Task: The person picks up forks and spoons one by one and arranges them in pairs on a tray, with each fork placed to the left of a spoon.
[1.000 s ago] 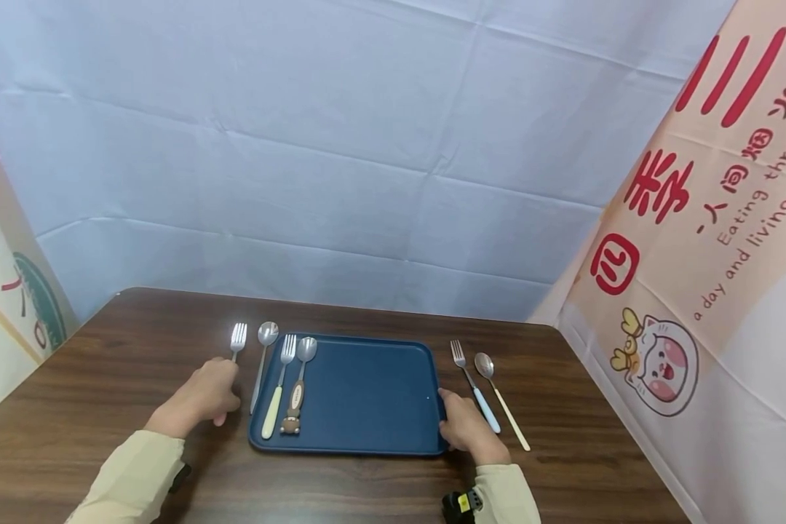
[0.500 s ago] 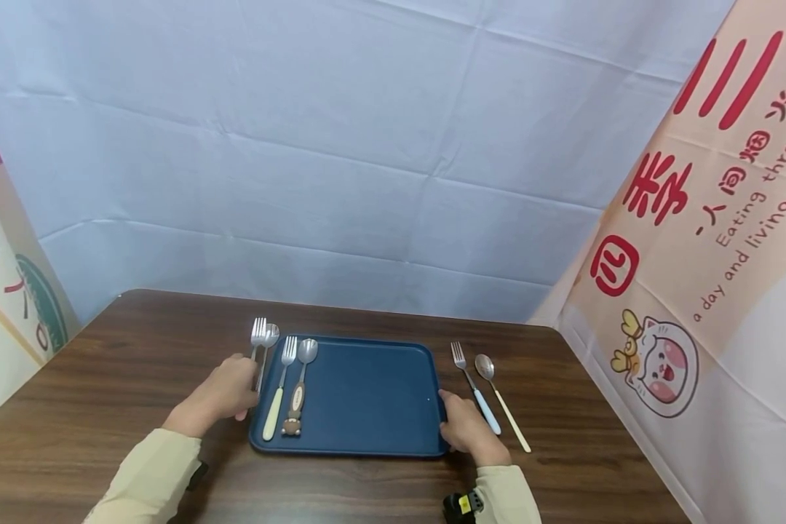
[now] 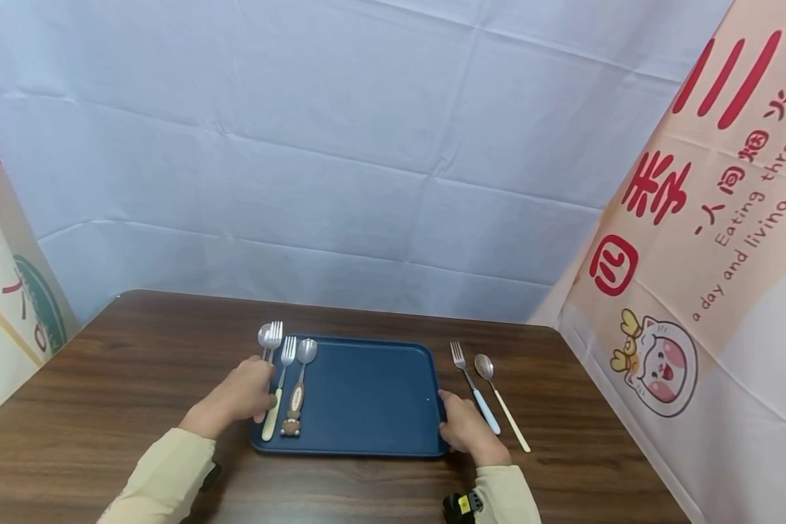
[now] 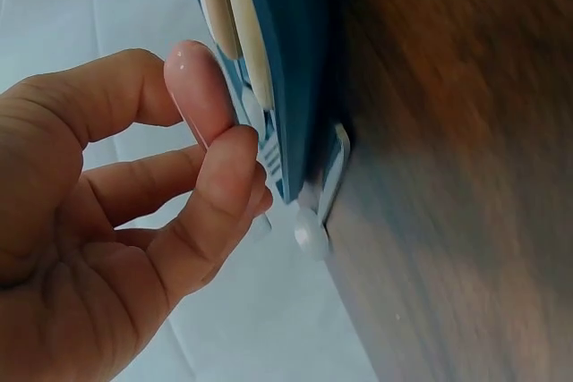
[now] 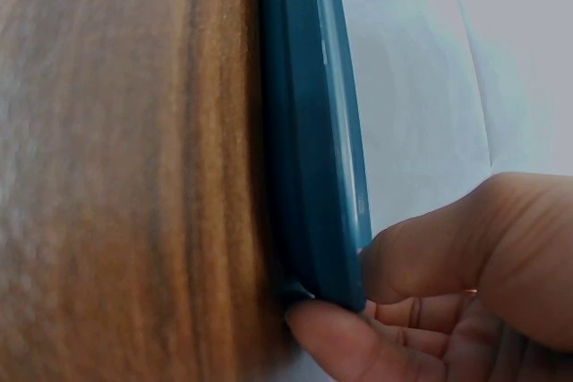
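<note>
My left hand (image 3: 242,389) pinches a pink-handled fork (image 3: 274,333), held above the left edge of the blue tray (image 3: 373,393). In the left wrist view its pink handle (image 4: 197,87) sits between thumb and fingers, apart from the table. A silver spoon (image 3: 265,335) lies left of the tray, mostly hidden behind the hand and fork. On the tray's left side lie a fork with a pale yellow handle (image 3: 271,415) and a spoon with a brown bear handle (image 3: 295,407). My right hand (image 3: 465,426) grips the tray's right rim (image 5: 345,185), thumb above and fingers below.
Right of the tray, on the wooden table (image 3: 367,491), lie a fork with a light blue handle (image 3: 487,411) and a spoon with a cream handle (image 3: 512,421). A pale cloth (image 3: 334,182) hangs behind the table, and a printed cloth (image 3: 707,291) hangs at the right.
My left hand has carried the pink-handled fork rightward, from beyond the silver spoon to over the tray's left edge. The right hand and the tray have stayed in place.
</note>
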Demonstrator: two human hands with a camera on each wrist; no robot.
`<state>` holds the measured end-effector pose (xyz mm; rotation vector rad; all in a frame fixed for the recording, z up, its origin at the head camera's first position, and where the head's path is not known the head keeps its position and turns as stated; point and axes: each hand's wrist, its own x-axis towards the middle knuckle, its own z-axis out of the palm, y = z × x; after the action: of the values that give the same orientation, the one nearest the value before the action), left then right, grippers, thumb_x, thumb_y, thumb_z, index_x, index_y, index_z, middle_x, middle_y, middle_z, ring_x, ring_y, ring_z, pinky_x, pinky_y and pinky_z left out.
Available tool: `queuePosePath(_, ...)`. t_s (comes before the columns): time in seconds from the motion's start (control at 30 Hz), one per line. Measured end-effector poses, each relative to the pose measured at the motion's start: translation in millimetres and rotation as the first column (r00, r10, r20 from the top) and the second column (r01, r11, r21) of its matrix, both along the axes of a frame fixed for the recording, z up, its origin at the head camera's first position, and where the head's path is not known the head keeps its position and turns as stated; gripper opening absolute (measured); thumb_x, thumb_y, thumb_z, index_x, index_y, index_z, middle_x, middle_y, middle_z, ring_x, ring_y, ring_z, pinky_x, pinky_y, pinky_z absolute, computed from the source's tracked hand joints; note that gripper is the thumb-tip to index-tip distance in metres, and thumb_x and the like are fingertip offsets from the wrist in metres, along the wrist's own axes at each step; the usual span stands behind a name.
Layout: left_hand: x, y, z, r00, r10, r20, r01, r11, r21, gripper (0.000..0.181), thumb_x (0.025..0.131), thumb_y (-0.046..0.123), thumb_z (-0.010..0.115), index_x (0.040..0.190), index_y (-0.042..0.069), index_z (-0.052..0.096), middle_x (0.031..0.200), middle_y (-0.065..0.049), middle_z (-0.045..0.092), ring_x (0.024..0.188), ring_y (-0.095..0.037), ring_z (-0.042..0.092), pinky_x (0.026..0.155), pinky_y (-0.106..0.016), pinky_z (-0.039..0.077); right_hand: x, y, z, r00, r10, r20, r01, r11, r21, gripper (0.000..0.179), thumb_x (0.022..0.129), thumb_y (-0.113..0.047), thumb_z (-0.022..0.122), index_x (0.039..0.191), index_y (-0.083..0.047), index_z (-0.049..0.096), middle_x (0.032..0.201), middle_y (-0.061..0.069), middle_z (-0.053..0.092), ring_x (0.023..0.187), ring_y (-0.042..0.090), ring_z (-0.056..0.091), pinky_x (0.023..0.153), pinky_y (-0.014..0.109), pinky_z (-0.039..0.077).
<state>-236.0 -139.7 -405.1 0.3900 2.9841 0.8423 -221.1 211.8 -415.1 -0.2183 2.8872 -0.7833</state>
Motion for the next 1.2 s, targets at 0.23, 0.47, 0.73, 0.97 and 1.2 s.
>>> queuePosePath(0.23, -1.4, 11.0, -3.0, 0.999, -0.039, -0.031, 0.040, 0.999, 0.018, 0.006, 0.070, -0.004, 0.065, 0.072, -0.003, 0.060, 0.076, -0.012, 0.045, 0.058, -0.015, 0.049, 0.043, -0.025, 0.041, 0.0, -1, -1.4, 1.000, -0.010, -0.004, 0.010, 1.000, -0.009, 0.053, 0.082, 0.011, 0.052, 0.133, 0.015, 0.036, 0.107, 0.034, 0.055, 0.041, 0.015, 0.053, 0.041, 0.028, 0.045)
queuePosePath(0.47, -2.9, 23.8, -0.1, 0.997, -0.062, -0.044, 0.065, 0.995, 0.075, 0.024, 0.073, -0.007, 0.059, 0.059, 0.007, 0.046, 0.053, -0.004, 0.047, 0.044, -0.013, 0.052, 0.043, -0.024, 0.042, 0.2, -1, -1.1, 1.000, -0.010, 0.003, 0.010, 1.000, -0.006, 0.052, 0.083, 0.011, 0.052, 0.132, 0.015, 0.037, 0.111, 0.035, 0.053, 0.042, 0.015, 0.053, 0.041, 0.028, 0.045)
queuePosePath(0.73, -4.0, 39.0, 2.4, 0.995, -0.090, -0.029, 0.092, 0.993, 0.078, 0.011, 0.074, -0.005, 0.062, 0.069, 0.001, 0.054, 0.038, 0.004, 0.045, 0.033, -0.013, 0.051, 0.044, -0.024, 0.042, 0.0, 0, -1.3, 1.000, -0.007, -0.001, 0.007, 1.000, -0.008, 0.052, 0.083, 0.011, 0.052, 0.132, 0.015, 0.036, 0.110, 0.035, 0.053, 0.042, 0.015, 0.053, 0.041, 0.028, 0.045)
queuePosePath(0.97, -0.7, 48.3, 0.9, 0.989, -0.139, -0.054, 0.142, 0.988, 0.064, 0.024, 0.075, -0.004, 0.062, 0.060, 0.007, 0.047, 0.037, 0.005, 0.043, 0.032, -0.007, 0.045, 0.045, -0.025, 0.040, -0.8, -1, -1.5, 1.000, -0.004, 0.016, 0.004, 1.000, 0.003, 0.053, 0.084, 0.010, 0.052, 0.133, 0.014, 0.036, 0.108, 0.033, 0.055, 0.042, 0.015, 0.053, 0.043, 0.029, 0.045)
queuePosePath(1.2, 2.8, 58.5, 0.3, 0.983, -0.186, -0.003, 0.184, 0.974, 0.129, 0.021, 0.077, -0.005, 0.060, 0.064, 0.006, 0.048, 0.039, 0.002, 0.046, 0.030, -0.011, 0.048, 0.045, -0.026, 0.045, -0.2, 0, -0.6, 1.000, -0.009, 0.014, 0.009, 1.000, 0.005, 0.053, 0.083, 0.010, 0.051, 0.134, 0.014, 0.035, 0.101, 0.029, 0.058, 0.041, 0.015, 0.053, 0.042, 0.029, 0.044)
